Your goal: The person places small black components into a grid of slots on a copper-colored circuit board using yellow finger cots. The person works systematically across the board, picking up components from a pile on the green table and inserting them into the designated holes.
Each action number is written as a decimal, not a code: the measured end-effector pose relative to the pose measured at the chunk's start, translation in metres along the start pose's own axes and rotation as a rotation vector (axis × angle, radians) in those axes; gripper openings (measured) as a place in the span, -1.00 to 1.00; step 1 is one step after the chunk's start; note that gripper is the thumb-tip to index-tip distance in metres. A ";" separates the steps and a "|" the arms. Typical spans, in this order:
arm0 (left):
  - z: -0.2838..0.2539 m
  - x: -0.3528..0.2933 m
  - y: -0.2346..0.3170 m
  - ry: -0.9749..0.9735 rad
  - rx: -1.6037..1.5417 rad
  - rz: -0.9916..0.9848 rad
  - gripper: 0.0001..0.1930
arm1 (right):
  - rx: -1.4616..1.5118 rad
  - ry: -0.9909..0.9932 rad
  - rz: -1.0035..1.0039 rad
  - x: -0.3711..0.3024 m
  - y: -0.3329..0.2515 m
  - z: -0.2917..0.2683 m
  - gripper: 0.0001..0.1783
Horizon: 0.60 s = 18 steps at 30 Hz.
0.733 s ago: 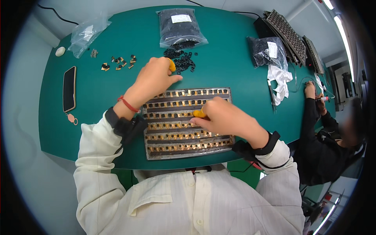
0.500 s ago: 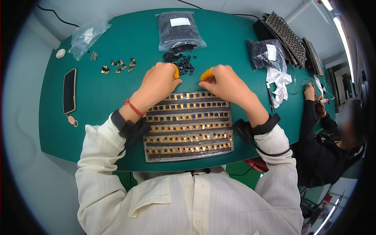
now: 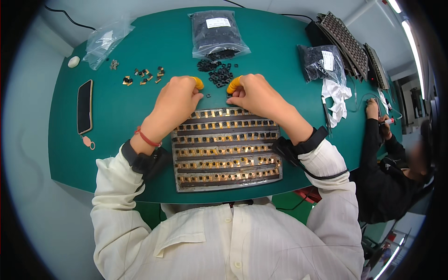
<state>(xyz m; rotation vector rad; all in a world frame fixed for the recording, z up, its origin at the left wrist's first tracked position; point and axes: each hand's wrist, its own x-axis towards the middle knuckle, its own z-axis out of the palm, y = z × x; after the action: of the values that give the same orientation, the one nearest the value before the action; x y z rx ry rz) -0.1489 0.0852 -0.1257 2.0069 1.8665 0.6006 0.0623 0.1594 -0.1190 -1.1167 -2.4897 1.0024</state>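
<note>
A metal tray (image 3: 228, 185) lies on the table in front of me, its rows set with small gold-coloured strips and black square parts. Just past its far edge, my right hand (image 3: 254, 93) has a yellow-covered fingertip and thumb closed at a small dark square part (image 3: 228, 96). My left hand (image 3: 179, 95) is above the tray's far left corner with curled fingers, one in a yellow finger cot; what they hold, if anything, is hidden. One loose black square part (image 3: 208, 95) lies between the hands. Beyond them spreads a pile of black square parts (image 3: 220, 77).
A clear bag of black parts (image 3: 219, 39) stands behind the pile. Loose gold-and-black pieces (image 3: 144, 74), a phone (image 3: 84, 107) and an empty-looking bag (image 3: 105, 42) lie left. Another black-filled bag (image 3: 317, 65), white cloth (image 3: 336, 100) and stacked trays (image 3: 343, 44) are right, near a co-worker (image 3: 392, 163).
Both hands have shifted left, the left hand more, so the gap between them is wider. A loose black part now shows between them. The whole view has shifted slightly.
</note>
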 end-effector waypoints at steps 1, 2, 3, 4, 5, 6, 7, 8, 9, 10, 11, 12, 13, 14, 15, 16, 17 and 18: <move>-0.001 0.000 0.001 -0.043 -0.058 -0.022 -0.78 | 0.013 0.005 0.009 -0.001 0.002 -0.002 -0.76; -0.001 0.001 0.002 -0.041 -0.072 -0.001 -0.77 | 0.026 0.010 0.019 -0.002 0.004 -0.004 -0.77; 0.000 0.002 0.005 -0.039 -0.086 0.020 -0.76 | 0.038 0.015 0.028 -0.002 0.005 -0.005 -0.77; 0.001 0.002 0.006 -0.037 -0.099 0.041 -0.75 | 0.030 0.019 0.031 -0.003 0.004 -0.006 -0.77; 0.001 0.003 0.006 -0.034 -0.091 0.056 -0.75 | 0.021 0.022 0.035 -0.003 0.003 -0.008 -0.76; 0.002 0.004 0.005 -0.031 -0.083 0.070 -0.76 | 0.013 0.026 0.038 -0.004 0.003 -0.008 -0.76; 0.003 0.005 0.005 -0.028 -0.075 0.087 -0.76 | 0.015 0.035 0.020 -0.004 0.003 -0.008 -0.77; 0.004 0.006 0.004 -0.030 -0.055 0.099 -0.77 | 0.017 0.044 0.001 -0.004 0.002 -0.006 -0.78; 0.004 0.006 0.002 -0.033 -0.034 0.111 -0.77 | 0.020 0.052 -0.017 -0.004 0.001 -0.004 -0.79; 0.005 0.007 0.001 -0.036 -0.013 0.123 -0.78 | 0.015 0.053 -0.016 -0.003 0.000 -0.002 -0.80; 0.005 0.007 0.003 -0.030 0.021 0.131 -0.79 | 0.010 0.053 -0.016 -0.003 -0.002 0.000 -0.81; 0.005 0.006 0.005 -0.023 0.054 0.139 -0.81 | 0.005 0.053 -0.016 -0.002 -0.003 0.001 -0.82; 0.005 0.005 0.007 -0.015 0.090 0.143 -0.82 | -0.010 0.064 -0.020 -0.001 -0.003 0.003 -0.83; 0.006 0.006 0.007 -0.012 0.095 0.175 -0.83 | -0.024 0.075 -0.024 0.000 -0.002 0.006 -0.84; 0.007 0.008 0.006 -0.010 0.100 0.206 -0.84 | -0.039 0.086 -0.028 0.001 -0.001 0.007 -0.84; 0.009 0.009 0.005 -0.006 0.106 0.234 -0.85 | -0.027 0.088 -0.009 0.001 -0.003 0.008 -0.85; 0.011 0.009 0.005 0.010 0.120 0.242 -0.86 | -0.016 0.091 0.009 0.001 -0.004 0.008 -0.85; 0.014 0.010 0.005 0.026 0.135 0.250 -0.86 | -0.006 0.095 0.028 0.000 -0.006 0.008 -0.85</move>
<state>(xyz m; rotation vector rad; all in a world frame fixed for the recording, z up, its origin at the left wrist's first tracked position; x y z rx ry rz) -0.1366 0.0950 -0.1342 2.3533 1.7251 0.5806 0.0550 0.1529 -0.1207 -1.1756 -2.4105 0.9281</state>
